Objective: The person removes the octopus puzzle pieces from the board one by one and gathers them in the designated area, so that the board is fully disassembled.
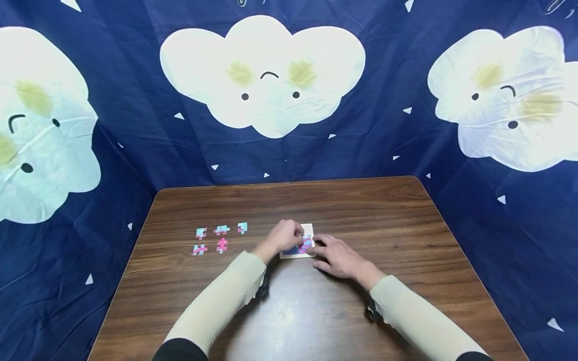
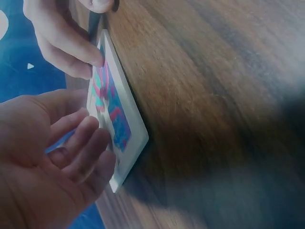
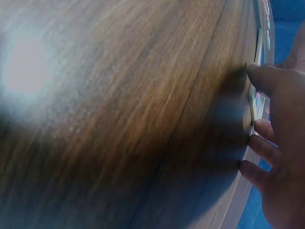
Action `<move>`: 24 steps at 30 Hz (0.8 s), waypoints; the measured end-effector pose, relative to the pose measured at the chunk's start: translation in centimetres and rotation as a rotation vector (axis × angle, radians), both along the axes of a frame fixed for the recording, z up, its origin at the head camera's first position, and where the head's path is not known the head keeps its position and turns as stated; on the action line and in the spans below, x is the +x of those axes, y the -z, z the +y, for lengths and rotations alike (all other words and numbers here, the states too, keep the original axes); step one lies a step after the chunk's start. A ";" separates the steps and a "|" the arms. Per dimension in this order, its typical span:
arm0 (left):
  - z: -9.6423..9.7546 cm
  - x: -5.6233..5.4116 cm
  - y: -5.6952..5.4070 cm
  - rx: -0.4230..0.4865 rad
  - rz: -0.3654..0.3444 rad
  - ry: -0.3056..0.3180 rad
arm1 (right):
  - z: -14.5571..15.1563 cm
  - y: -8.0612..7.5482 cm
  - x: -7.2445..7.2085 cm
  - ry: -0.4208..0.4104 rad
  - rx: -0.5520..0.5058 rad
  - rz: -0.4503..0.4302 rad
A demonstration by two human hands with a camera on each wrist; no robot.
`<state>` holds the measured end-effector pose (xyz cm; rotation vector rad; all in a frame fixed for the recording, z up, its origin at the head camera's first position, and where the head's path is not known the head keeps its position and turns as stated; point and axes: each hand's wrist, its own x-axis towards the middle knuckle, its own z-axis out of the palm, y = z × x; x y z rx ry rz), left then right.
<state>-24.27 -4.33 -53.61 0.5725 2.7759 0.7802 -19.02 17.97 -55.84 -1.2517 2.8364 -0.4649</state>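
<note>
A small white-framed puzzle tray (image 1: 309, 230) lies flat, with pink and blue pieces inside its border. Over its left part bends my left hand (image 1: 283, 235). Its thumb and fingertips pinch a pink-and-blue puzzle piece (image 2: 102, 90) at the picture's surface; the fingers partly hide that piece. From the right, my right hand (image 1: 339, 256) rests with spread, slightly bent fingers at the tray's edge. One of its fingertips (image 2: 98, 60) reaches over the frame onto the picture, while others touch the tabletop beside it.
Several loose pink-and-blue puzzle pieces (image 1: 222, 245) lie on the left side of the brown wooden table (image 1: 361, 205). Dark blue cloth (image 1: 388, 135) with white clouds hangs behind and along both sides of it.
</note>
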 end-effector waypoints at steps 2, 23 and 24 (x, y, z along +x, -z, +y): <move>0.1 0.0 0.1 -0.019 0.013 -0.005 | 0.0 -0.1 0.0 -0.006 -0.001 -0.003; 0.5 -0.1 0.5 -0.045 0.014 -0.059 | -0.3 -0.8 0.0 0.008 0.000 -0.084; 0.5 0.0 0.5 -0.039 0.015 -0.062 | -0.3 -0.8 0.0 0.012 0.003 -0.088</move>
